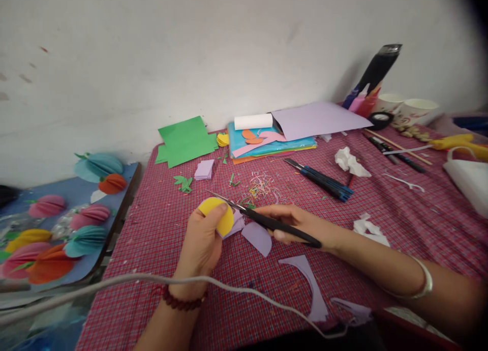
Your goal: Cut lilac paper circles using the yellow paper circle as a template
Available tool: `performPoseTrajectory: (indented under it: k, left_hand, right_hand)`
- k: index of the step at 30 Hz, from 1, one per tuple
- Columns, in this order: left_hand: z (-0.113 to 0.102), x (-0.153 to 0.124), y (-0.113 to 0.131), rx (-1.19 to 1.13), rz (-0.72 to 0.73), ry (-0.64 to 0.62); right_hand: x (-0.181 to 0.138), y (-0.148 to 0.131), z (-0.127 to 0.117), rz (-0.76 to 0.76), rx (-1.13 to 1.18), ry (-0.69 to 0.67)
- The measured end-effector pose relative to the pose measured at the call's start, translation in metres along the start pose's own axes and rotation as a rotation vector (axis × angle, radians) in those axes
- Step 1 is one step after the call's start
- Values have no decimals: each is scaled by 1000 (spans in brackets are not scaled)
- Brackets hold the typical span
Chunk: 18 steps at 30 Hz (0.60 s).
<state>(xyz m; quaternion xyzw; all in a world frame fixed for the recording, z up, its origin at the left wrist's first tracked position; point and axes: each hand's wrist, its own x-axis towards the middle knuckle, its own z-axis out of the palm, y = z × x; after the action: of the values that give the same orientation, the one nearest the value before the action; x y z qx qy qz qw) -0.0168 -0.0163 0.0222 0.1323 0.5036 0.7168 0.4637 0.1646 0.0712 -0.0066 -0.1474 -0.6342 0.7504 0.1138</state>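
1. From the head view, pinched a yellow paper disc between thumb and fingers of the left hand, above the red checked tablecloth.
2. Gripped black-handled scissors in the right hand, with fingers curled around the handles, pointing the blades left across the disc's upper edge; could not tell whether touching.
3. Had lilac pieces just right of the disc; could not tell whether held or lying loose.
4. Had a rounded lilac piece just below the scissors and a curved offcut nearer the body.
5. Saw thin paper shreds beyond the scissors, green sheets farther back.
6. Saw pleated paper ornaments at far left.
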Motion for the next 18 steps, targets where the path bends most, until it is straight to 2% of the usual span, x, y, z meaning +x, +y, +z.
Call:
performPoseTrajectory:
  k: [11,18]
  left_hand:
    - [0,-1,-3,59,-25,-36]
    - [0,0,-2,97,-31,-29]
  right_hand:
    - [1,3,-1,17,-68,50]
    - [1,5,-6,-7,-135,32]
